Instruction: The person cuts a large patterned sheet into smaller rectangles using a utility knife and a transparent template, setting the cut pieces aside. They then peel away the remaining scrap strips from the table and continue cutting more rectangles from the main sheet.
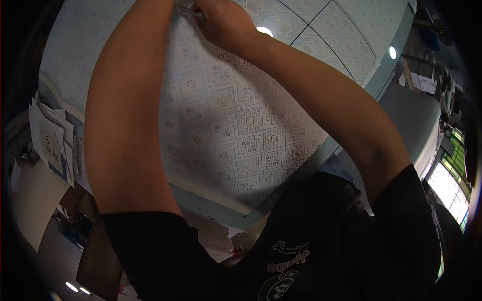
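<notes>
Both arms reach up over a pale patterned table surface. At the top edge of the view my right hand has its fingers curled around a small, thin, light object that I cannot make out. My left forearm runs up out of the frame, and the left hand is beyond the top edge. Dark straight lines cross on the surface to the right of my right hand.
A grey frame borders the table on the right and along the near side. Papers stand at the left edge. A grey padded seat is beyond the right border, with a bright window lower down.
</notes>
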A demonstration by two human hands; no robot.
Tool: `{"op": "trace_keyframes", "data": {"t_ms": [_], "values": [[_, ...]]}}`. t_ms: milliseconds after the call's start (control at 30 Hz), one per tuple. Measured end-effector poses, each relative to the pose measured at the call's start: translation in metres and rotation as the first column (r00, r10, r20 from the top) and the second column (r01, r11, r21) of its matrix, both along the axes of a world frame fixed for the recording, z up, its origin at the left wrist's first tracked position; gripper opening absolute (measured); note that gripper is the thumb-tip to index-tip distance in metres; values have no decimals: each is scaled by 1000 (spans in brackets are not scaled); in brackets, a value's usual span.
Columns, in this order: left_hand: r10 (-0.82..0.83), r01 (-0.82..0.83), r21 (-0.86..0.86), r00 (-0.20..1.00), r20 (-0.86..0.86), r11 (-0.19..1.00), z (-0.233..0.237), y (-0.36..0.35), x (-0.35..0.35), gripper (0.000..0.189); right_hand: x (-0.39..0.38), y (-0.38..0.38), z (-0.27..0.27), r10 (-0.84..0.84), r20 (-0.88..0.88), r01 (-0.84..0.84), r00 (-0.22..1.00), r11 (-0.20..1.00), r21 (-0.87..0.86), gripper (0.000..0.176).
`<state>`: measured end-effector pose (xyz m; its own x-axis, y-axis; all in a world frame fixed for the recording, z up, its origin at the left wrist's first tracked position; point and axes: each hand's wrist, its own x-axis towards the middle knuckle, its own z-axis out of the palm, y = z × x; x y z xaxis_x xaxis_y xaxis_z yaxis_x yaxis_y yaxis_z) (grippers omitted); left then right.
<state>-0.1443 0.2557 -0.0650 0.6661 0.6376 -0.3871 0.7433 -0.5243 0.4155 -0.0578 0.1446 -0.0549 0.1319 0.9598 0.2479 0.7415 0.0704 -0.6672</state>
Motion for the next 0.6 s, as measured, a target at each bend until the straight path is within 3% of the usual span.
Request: {"op": "trace_keyframes", "data": {"t_ms": [133,200,267,333,400,500,600], "values": [[71,-71,-7,996,61,997,17,1,-3,47,4,-3,2,9,-37,-6,999,997,72,23],[118,-118,-6,989,93,993,30,2,-8,47,25,-36,9,37,-143,-40,989,999,-19,28],[164,-165,-2,979,121,986,45,2,-16,47,56,-76,13,-32,-147,21,989,997,-78,35],[204,-207,4,968,146,978,65,-1,-23,47,96,-115,13,-91,-138,91,986,996,-10,23],[200,-228,137,961,189,964,41,-20,-49,44,140,-149,-2,-179,-142,182,974,983,10,26],[251,-329,334,934,254,883,28,-70,-97,41,155,-193,4,-205,-268,211,941,977,-5,36],[499,-595,439,804,324,673,21,-123,-144,34,102,-219,15,-62,-325,19,944,991,-132,44]]}}
